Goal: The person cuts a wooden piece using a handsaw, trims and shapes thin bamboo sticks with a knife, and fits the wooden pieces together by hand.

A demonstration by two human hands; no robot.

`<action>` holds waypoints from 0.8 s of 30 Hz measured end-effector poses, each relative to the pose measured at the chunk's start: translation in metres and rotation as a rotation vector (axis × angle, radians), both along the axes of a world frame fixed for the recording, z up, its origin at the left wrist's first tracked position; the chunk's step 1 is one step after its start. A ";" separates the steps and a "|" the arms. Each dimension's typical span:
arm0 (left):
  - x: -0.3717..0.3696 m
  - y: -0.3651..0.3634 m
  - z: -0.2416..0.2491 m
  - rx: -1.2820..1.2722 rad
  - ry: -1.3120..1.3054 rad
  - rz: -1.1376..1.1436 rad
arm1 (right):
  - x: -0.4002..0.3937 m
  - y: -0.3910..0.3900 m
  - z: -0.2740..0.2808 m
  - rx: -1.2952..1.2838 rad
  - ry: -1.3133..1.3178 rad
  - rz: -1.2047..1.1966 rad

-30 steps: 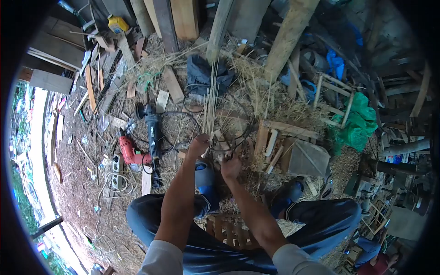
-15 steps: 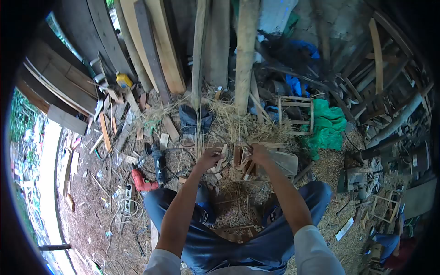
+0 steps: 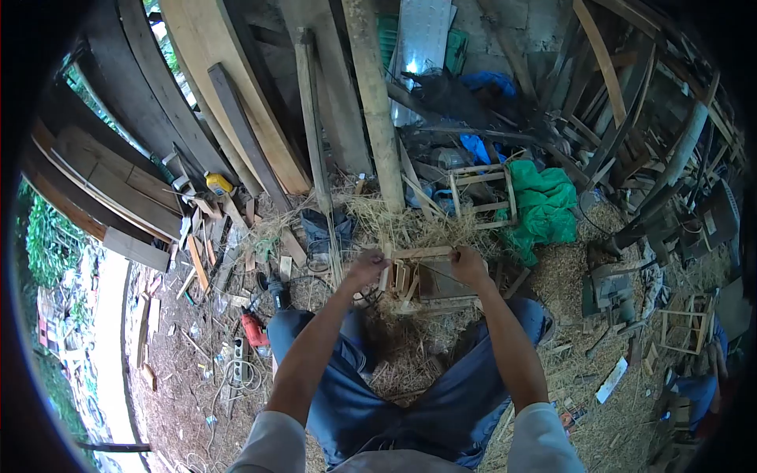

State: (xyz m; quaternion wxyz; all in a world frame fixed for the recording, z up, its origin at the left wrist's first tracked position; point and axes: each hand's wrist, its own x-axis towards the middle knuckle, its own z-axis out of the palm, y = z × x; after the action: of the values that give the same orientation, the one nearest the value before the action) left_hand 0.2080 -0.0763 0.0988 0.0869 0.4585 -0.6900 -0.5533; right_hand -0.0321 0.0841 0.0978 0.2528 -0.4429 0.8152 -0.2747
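Note:
My left hand (image 3: 365, 270) is closed, with a short pale piece of wood (image 3: 385, 277) upright at its fingertips. My right hand (image 3: 470, 268) has its fingers closed at the right end of a thin wooden strip (image 3: 423, 253). The strip spans the space between both hands, its left end close to the left fingers; contact there is hard to make out. Just below the strip are several small wood pieces (image 3: 405, 281) and a flat brownish board (image 3: 443, 281), close to the ground between my knees.
A red power tool (image 3: 254, 329) and a dark angle grinder (image 3: 277, 292) lie left of my knee, near a power strip (image 3: 240, 359). A small wooden frame (image 3: 482, 197) and green sheeting (image 3: 542, 206) are beyond my right hand. Planks (image 3: 236, 87) lean at the back. Another person (image 3: 702, 386) is at far right.
My right hand has moved right, away from the left, and now grips the strip's end. My left hand still holds the short piece. The camera view has shifted and turned slightly.

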 end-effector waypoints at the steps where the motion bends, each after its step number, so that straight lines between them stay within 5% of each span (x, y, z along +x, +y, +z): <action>1: -0.008 0.001 -0.021 -0.111 -0.045 -0.041 | -0.001 0.003 -0.008 0.011 -0.006 -0.005; 2: -0.015 0.003 -0.042 -0.220 -0.088 -0.084 | -0.003 0.007 -0.017 0.068 0.077 0.020; 7: -0.047 0.022 -0.070 0.009 -0.109 -0.063 | -0.001 0.031 -0.063 0.070 0.401 0.113; 14: -0.069 0.029 -0.084 -0.008 -0.304 -0.206 | -0.003 0.039 -0.061 0.180 0.241 0.105; 16: -0.076 0.058 -0.069 -0.366 -0.316 -0.228 | -0.006 0.041 -0.063 0.180 0.247 0.087; 19: -0.080 0.072 -0.062 -0.086 -0.426 -0.269 | -0.020 0.041 -0.068 0.052 0.295 -0.002; 23: -0.084 0.061 -0.075 -0.090 -0.498 -0.281 | -0.030 0.039 -0.062 -0.009 0.008 -0.177; 24: -0.084 0.059 -0.073 -0.318 -0.506 -0.277 | -0.029 0.039 -0.060 -0.127 -0.085 -0.184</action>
State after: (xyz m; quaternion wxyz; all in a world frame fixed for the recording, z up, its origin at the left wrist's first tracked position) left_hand 0.1239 -0.0173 0.0257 -0.0930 0.4640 -0.8232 -0.3136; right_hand -0.0609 0.1231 0.0381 0.2322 -0.3693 0.8218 -0.3665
